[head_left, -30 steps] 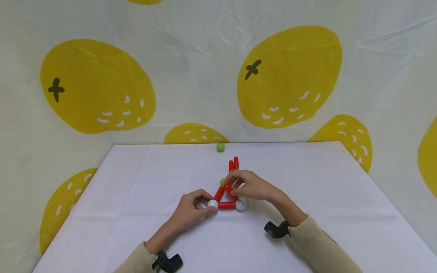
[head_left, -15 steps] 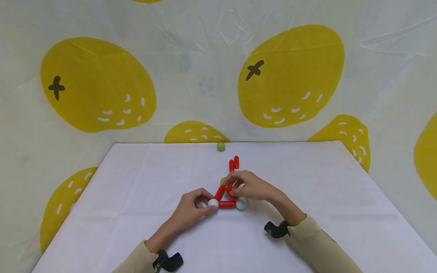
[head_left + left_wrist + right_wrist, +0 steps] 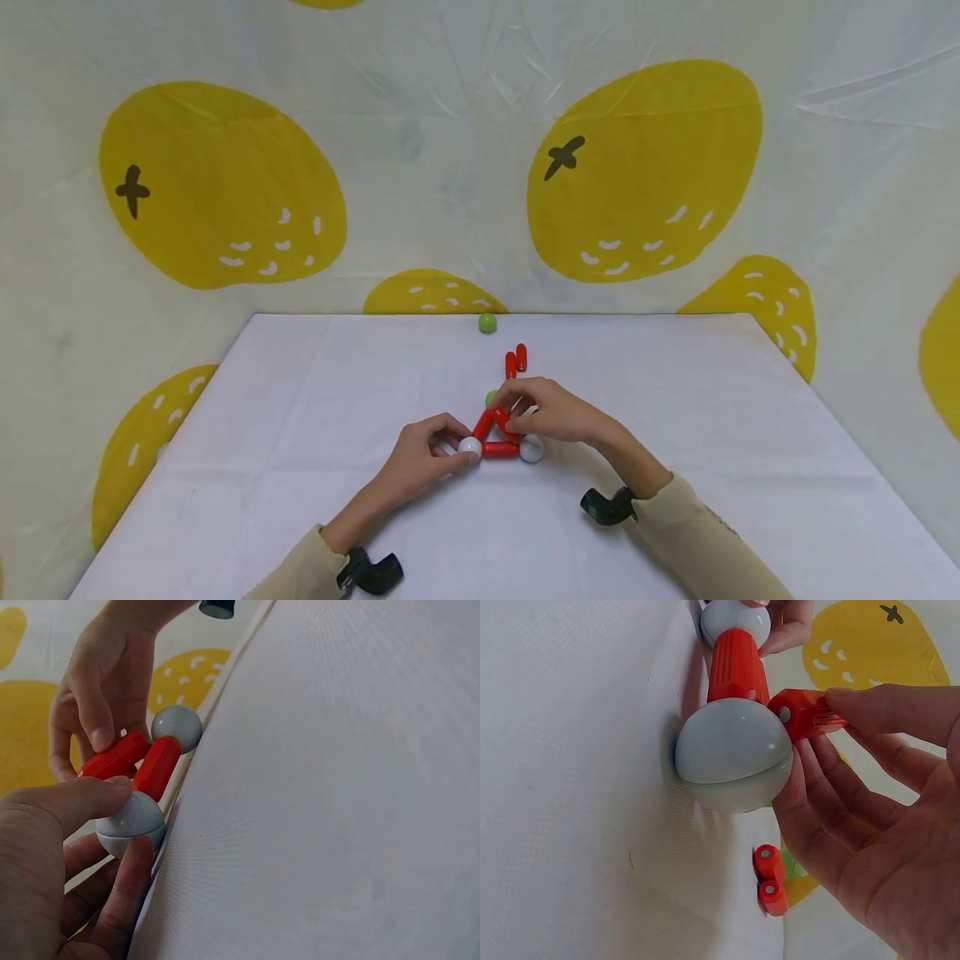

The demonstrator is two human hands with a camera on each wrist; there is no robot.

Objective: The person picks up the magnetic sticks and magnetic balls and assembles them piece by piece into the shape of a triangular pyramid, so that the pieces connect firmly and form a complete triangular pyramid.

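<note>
In the head view, red magnetic rods and balls form a small triangle. My left hand (image 3: pixel 426 454) pinches the white ball (image 3: pixel 131 817) at its left corner between thumb and fingers. The fingers of my right hand (image 3: pixel 553 408) pinch a red magnetic rod (image 3: pixel 810 714) on the triangle's right side. One end of that rod, a silver disc showing, lies close beside the right white ball (image 3: pixel 735 754); whether they touch I cannot tell. Another red rod (image 3: pixel 501 450) joins both white balls. A third rod (image 3: pixel 482 425) runs up to a green ball (image 3: pixel 491 400), partly hidden by my right fingers.
Beyond my right hand, two loose red rods (image 3: pixel 521 357) lie side by side on the white cloth (image 3: pixel 360 375). Another green ball (image 3: pixel 487 322) sits at the table's far edge, before a fruit-patterned curtain (image 3: pixel 435 192).
</note>
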